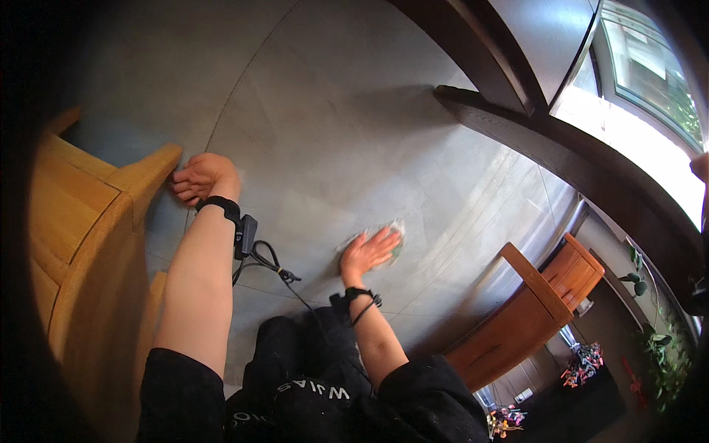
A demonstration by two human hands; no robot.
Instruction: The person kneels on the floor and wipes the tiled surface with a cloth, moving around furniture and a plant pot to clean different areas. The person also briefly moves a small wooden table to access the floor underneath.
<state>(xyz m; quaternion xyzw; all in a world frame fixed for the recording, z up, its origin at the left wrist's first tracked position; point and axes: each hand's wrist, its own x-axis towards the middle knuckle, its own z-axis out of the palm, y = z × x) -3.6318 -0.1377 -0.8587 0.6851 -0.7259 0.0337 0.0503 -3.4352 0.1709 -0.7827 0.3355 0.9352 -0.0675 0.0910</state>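
Note:
Under my right hand (pixel 368 255), pressed flat with its fingers spread, lies a pale cloth (pixel 397 228) with a greenish patch, on the grey tiled floor (pixel 310 183). My left hand (pixel 202 177) rests near the floor beside the leg (pixel 158 166) of a light wooden piece of furniture; its fingers are curled and no object shows in them, though the palm side is partly hidden. Both wrists wear black straps, and a black cable (pixel 266 252) hangs in a tied loop near the left one.
Light wooden furniture (pixel 83 194) stands close on the left. Dark wooden furniture (pixel 498 105) curves across the upper right, near a bright window (pixel 648 61). A reddish-brown wooden piece (pixel 515 326) stands at the lower right, with plants and colourful flowers (pixel 584 362) beyond it.

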